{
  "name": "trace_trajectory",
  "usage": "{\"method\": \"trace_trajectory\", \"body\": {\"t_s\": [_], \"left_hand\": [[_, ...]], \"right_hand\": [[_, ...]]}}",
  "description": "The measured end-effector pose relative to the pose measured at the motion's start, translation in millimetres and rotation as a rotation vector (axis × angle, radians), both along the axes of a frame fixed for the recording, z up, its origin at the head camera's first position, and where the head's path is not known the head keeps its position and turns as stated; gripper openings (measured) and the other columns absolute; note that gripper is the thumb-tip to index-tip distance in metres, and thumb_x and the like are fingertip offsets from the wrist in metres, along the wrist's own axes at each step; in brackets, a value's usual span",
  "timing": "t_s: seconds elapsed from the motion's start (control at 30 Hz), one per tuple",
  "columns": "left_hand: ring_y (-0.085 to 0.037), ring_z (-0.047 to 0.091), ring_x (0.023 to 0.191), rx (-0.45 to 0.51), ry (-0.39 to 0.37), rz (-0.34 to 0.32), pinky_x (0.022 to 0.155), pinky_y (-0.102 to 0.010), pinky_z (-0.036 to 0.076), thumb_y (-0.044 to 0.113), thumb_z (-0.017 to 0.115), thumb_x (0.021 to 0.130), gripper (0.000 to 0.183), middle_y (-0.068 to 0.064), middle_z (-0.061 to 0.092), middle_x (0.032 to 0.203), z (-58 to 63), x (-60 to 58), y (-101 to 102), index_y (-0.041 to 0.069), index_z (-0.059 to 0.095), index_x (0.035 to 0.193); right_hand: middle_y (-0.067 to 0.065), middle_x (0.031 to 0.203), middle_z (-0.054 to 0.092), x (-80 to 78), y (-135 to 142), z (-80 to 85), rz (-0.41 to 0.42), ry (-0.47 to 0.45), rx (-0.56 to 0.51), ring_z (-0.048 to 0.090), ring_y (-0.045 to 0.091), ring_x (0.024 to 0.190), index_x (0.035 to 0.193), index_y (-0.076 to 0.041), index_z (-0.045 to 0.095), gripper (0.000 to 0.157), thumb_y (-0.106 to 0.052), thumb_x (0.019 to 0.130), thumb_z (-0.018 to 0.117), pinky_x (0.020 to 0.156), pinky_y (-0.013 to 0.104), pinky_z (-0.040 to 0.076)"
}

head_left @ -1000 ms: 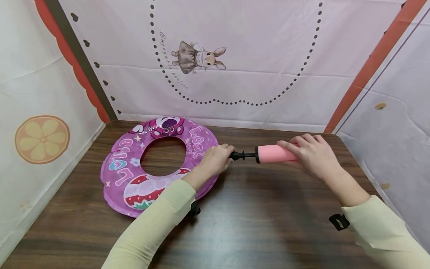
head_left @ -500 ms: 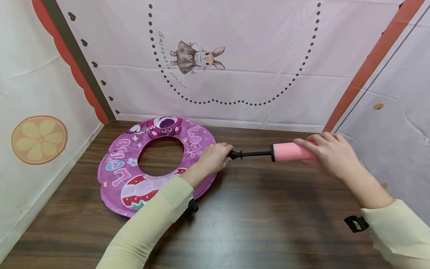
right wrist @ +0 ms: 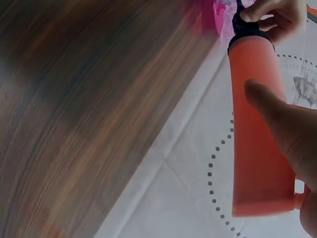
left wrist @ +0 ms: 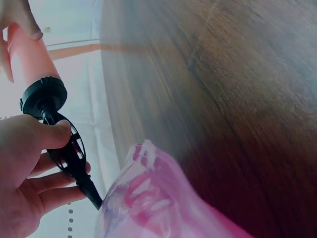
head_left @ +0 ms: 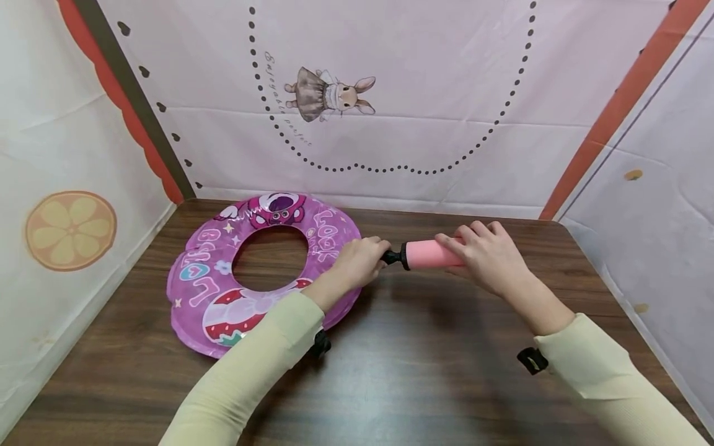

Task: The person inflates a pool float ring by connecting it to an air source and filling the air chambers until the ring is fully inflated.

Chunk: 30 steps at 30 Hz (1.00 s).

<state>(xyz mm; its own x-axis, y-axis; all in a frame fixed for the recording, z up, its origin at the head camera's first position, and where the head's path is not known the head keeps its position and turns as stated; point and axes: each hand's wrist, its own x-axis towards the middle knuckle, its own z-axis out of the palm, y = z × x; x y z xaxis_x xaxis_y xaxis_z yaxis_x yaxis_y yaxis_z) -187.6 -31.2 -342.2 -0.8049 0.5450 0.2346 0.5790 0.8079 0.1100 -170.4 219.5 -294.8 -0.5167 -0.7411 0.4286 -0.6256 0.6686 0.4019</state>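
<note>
A pink hand pump (head_left: 426,254) with a black end cap lies sideways between the two hands. My right hand (head_left: 488,257) grips its pink barrel, the thumb along the side in the right wrist view. At the other end my left hand (head_left: 359,263) holds the black nozzle end (left wrist: 69,153) between thumb and fingers. The nozzle's thin tip reaches the clear-and-pink vinyl of the swim ring (left wrist: 153,198) in the left wrist view. From the head, that purple printed swim ring (head_left: 192,297) looks puffed up, with creases on its left side. The left hand and forearm cover part of its right side.
The dark wooden table (head_left: 424,371) carries the ring and extends under both arms. A printed cloth wall (head_left: 446,93) stands behind it, with more cloth at the left and right. Each wrist bears a small black camera mount (head_left: 532,359).
My right hand first drew the pink barrel right, baring more black rod, then pushed it back left until the cap met the nozzle end. The left hand and ring stayed nearly still.
</note>
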Motion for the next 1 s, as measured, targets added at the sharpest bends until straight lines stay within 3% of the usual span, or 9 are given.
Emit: {"method": "trace_trajectory", "body": {"t_s": [0.3,0.63,0.7,0.77,0.87,1.0], "left_hand": [[-0.022,0.063,0.079,-0.044,-0.034,-0.009,0.065,-0.034,0.054,0.022,0.067,0.084,0.025,-0.006,0.065,0.093,-0.5,-2.8,-2,0.009,0.061,0.103],[-0.023,0.064,0.077,-0.014,0.002,0.008,0.063,-0.035,0.054,0.022,0.067,0.083,0.025,-0.007,0.065,0.093,-4.3,-2.0,-3,0.009,0.061,0.104],[-0.023,0.064,0.076,-0.012,0.02,0.011,0.062,-0.034,0.054,0.021,0.068,0.082,0.025,-0.006,0.065,0.092,-4.8,-2.1,-4,0.009,0.062,0.102],[-0.022,0.064,0.075,-0.017,0.033,0.009,0.062,-0.034,0.054,0.021,0.068,0.082,0.024,-0.006,0.065,0.091,-4.2,-1.5,-3,0.009,0.062,0.102],[-0.022,0.064,0.074,-0.011,0.041,-0.009,0.061,-0.033,0.054,0.021,0.068,0.082,0.025,-0.006,0.065,0.09,-1.8,-0.2,-1,0.009,0.062,0.102],[-0.022,0.064,0.075,-0.017,0.049,-0.02,0.062,-0.033,0.054,0.02,0.068,0.082,0.026,-0.006,0.065,0.093,-1.0,1.7,2,0.009,0.063,0.105]], "right_hand": [[0.009,0.088,0.062,4.5,29,-0.3,-0.005,-0.068,-0.053,0.057,0.033,0.081,0.115,-0.02,0.061,0.06,-0.04,0.062,0.08,0.062,0.044,0.042],[0.01,0.092,0.063,18.6,88,26.1,-0.136,-0.165,-0.077,0.055,0.035,0.086,0.117,-0.021,0.059,0.068,-0.026,0.054,0.085,0.072,0.051,0.043],[0.01,0.092,0.063,19.1,94,27.0,-0.126,-0.164,-0.086,0.055,0.035,0.086,0.117,-0.02,0.059,0.06,-0.037,0.063,0.08,0.072,0.051,0.043],[0.011,0.09,0.063,17.7,92,23.0,-0.084,-0.146,-0.094,0.055,0.035,0.084,0.117,-0.019,0.06,0.054,-0.052,0.074,0.069,0.068,0.05,0.042],[0.011,0.088,0.063,14.2,75,13.2,-0.027,-0.11,-0.085,0.056,0.035,0.08,0.117,-0.018,0.06,0.056,-0.057,0.077,0.062,0.061,0.047,0.041],[0.012,0.088,0.062,11.0,44,2.3,-0.027,-0.094,-0.058,0.057,0.035,0.079,0.116,-0.018,0.06,0.062,-0.037,0.061,0.081,0.059,0.045,0.041]]}}
